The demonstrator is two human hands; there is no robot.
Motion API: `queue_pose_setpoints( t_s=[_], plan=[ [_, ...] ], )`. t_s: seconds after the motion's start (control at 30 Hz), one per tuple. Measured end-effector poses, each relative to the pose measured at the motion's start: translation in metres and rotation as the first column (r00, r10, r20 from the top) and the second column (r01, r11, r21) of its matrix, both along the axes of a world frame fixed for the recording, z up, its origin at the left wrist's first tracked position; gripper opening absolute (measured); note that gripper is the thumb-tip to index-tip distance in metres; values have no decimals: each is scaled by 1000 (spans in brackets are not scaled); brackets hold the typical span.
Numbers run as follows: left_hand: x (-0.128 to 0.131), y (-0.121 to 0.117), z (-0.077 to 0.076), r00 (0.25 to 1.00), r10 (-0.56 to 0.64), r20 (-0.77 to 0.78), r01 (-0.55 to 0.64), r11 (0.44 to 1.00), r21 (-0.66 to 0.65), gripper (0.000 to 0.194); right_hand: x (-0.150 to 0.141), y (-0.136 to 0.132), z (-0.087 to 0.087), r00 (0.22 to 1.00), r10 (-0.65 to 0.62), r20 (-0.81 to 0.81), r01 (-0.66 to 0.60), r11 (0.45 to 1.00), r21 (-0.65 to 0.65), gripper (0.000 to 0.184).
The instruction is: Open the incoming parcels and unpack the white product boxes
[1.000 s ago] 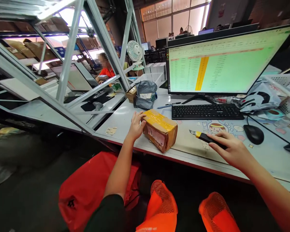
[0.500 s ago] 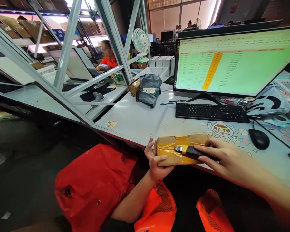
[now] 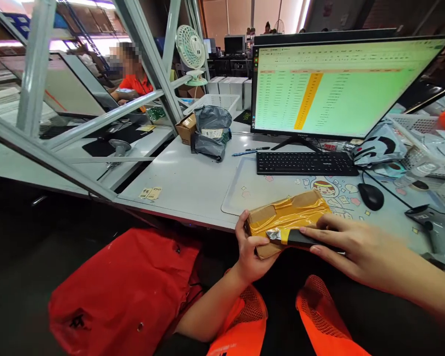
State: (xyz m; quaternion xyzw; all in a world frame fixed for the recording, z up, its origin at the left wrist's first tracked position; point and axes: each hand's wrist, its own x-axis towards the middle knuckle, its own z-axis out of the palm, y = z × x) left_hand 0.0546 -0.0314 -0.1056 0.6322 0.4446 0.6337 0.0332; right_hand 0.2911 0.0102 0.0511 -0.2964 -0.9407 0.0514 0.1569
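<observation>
A small cardboard box [image 3: 294, 211] wrapped in shiny yellow-brown tape is tilted at the desk's front edge. My left hand [image 3: 252, 253] grips its left end, thumb on the near face and fingers round the far side. In my right hand [image 3: 350, 242] is a utility knife [image 3: 304, 238] with a black handle, a yellow collar and a silver tip. The knife lies across the near part of the box, its tip pointing left toward my left thumb. Whether the blade is out, I cannot tell.
Behind the box stand a black keyboard [image 3: 307, 163] and a lit monitor [image 3: 341, 89]. A mouse [image 3: 371, 196] and a barcode scanner [image 3: 435, 230] lie to the right. A grey plastic parcel [image 3: 211, 132] sits back left, near a metal frame. A red bag [image 3: 129, 291] hangs below left.
The box has turned, its right end now higher and farther back. Both hands still hold the box and the utility knife. My view has swung to the right.
</observation>
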Motion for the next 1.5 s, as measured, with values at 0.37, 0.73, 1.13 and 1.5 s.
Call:
queue_pose_setpoints(
  t_s=[0.37, 0.73, 1.13, 1.5],
  plan=[
    [12, -2, -4, 996, 50, -78, -41, 992, 120, 49, 8, -23, 4, 981, -123, 152, 107, 988, 111, 43],
    [10, 4, 7, 997, 38, -61, -30, 991, 128, 44, 92, 30, 0, 879, -446, 167, 379, 868, 322, 50],
    [-35, 26, 87, 885, -108, -452, 25, 982, -187, 16, 154, 127, -117, 747, -664, -13, 663, 747, -54, 54],
    [19, 160, 146, 405, -519, -752, 29, 830, -557, 49, 6, 93, -78, 800, -474, -368, 433, 881, -193, 37]
  ],
)
